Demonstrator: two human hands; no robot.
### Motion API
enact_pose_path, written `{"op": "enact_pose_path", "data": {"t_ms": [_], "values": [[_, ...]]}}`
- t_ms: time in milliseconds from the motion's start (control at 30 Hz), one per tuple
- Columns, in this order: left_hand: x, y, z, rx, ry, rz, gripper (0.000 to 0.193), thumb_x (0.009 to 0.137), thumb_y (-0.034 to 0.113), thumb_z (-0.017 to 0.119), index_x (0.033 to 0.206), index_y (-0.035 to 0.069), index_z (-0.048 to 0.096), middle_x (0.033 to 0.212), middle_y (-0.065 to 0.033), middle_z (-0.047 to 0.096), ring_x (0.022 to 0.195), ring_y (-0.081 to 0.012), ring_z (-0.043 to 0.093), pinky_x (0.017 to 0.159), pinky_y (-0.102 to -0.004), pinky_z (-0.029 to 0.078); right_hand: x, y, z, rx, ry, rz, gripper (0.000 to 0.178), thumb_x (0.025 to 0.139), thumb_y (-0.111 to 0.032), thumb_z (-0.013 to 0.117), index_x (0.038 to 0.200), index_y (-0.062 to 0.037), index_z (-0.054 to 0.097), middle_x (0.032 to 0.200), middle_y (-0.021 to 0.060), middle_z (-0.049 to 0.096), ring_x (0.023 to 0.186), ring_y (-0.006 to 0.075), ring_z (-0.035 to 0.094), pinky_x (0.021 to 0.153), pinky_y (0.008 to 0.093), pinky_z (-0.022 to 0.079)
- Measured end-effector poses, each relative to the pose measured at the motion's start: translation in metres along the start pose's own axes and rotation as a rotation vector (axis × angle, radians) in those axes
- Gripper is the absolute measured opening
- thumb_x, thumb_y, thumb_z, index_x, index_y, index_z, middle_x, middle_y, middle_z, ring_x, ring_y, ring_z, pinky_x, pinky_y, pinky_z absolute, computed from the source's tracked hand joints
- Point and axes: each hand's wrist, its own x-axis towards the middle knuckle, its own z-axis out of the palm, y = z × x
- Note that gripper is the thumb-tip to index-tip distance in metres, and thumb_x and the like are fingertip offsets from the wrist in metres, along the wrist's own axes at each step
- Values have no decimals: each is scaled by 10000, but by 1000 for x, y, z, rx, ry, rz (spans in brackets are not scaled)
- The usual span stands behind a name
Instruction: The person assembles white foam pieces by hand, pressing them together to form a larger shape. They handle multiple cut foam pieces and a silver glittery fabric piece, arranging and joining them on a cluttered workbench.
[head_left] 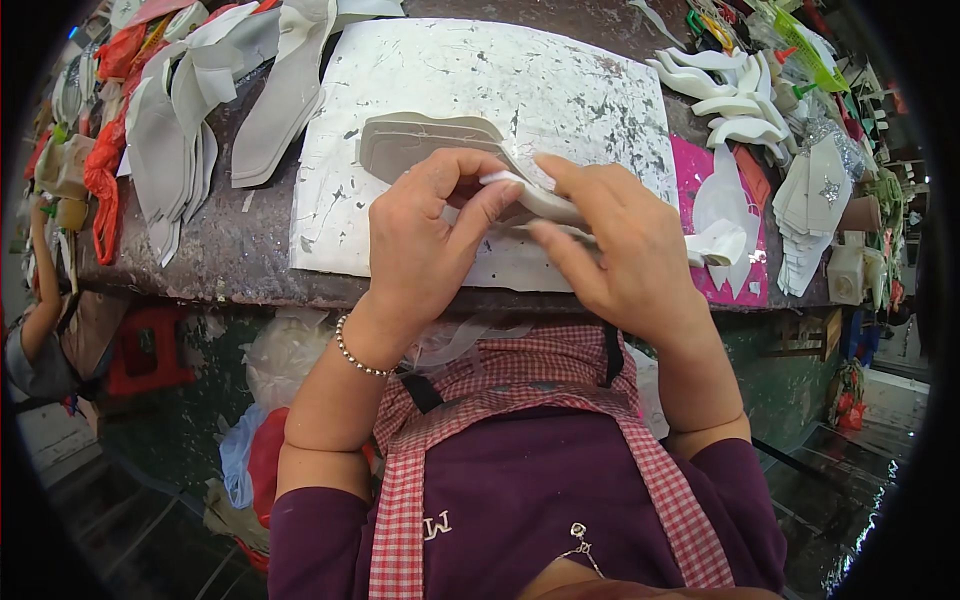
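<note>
Above a scuffed white board [480, 70], both my hands hold a white, curved shoe insole [548, 204]. My left hand [425, 235] pinches one end of it between thumb and fingertips. The fingers of my right hand [625, 240] are curled round the other end, thumb below and forefinger above. Part of the insole is hidden by my fingers. Just beyond my left hand lies a small stack of grey, sole-shaped pieces [410, 143], flat on the board and partly covered by that hand.
Grey sole-shaped sheets [280, 125] and pale cut pieces [170, 150] lie at the left. At the right are several curved white insoles [740, 130], a magenta sheet [698, 180] and fanned white pieces [815, 200]. Another person's arm [42, 280] shows at far left, near a red stool [150, 350].
</note>
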Motion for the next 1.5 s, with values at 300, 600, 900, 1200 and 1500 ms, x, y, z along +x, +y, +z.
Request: {"op": "enact_pose_path", "data": {"t_ms": [300, 600, 900, 1200, 1500], "values": [[2, 2, -2, -161, 12, -161, 219, 842, 92, 786, 979, 3, 640, 827, -68, 709, 745, -102, 680, 637, -230, 544, -2, 3, 4, -9, -28, -38, 247, 839, -158, 722, 1072, -76, 738, 807, 38, 650, 740, 230, 616, 625, 349, 505], [6, 16, -1, -232, 64, -78, 310, 838, 57, 785, 1090, 14, 609, 904, -57, 661, 799, -113, 643, 735, -239, 532, 6, 10, -11, 21, 55, -5, 270, 863, -107, 711, 1126, -44, 723, 899, 93, 694, 767, 233, 657, 685, 340, 529], [20, 48, -8, -760, -59, -16, 403, 1028, 289, 581, 1266, -35, 553, 1173, -104, 638, 1015, -139, 611, 888, -272, 489, 44, 3, -48, 1013, 140, 295, 398, 1045, -249, 537, 1298, 55, 582, 1189, 121, 674, 1081, 174, 642, 954, 312, 501], [25, 68, 6, -808, -46, -60, 400, 1067, 287, 491, 1315, -26, 506, 1184, -86, 624, 1049, -133, 611, 896, -291, 503, 6, -12, -15, 693, 134, 149, 960, 791, -329, 833, 1500, 61, 316, 1434, 233, 459, 1324, 331, 475, 1117, 411, 357], [59, 74, 9, -1028, 37, -257, 299, 1043, 232, 543, 1204, -16, 587, 1099, -111, 697, 950, -168, 695, 812, -311, 578, -10, 1, -35, 1653, 174, 225, 721, 882, -164, 624, 1491, 84, 329, 1428, 208, 506, 1281, 266, 538, 1088, 397, 424]]}}
